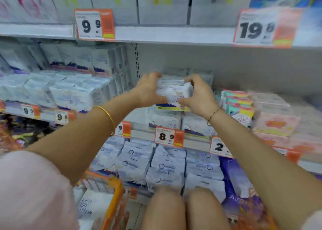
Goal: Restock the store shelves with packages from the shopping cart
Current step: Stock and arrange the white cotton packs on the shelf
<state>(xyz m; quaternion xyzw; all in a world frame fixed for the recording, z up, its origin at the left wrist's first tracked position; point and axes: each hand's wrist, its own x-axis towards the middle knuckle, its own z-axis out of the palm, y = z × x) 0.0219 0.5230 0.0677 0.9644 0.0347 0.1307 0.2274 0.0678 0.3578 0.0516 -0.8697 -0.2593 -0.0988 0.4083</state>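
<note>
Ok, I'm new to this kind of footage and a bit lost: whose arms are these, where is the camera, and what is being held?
There is no machine here. A person wears one wide-angle camera on the head, so you look forward and down along their own arms. The left hand, with a gold bangle on its wrist, and the right hand grip one white package from either side. They hold it over similar white packs on the middle shelf. Pink packs lie to the right. The orange cart at bottom left holds more packages.
</note>
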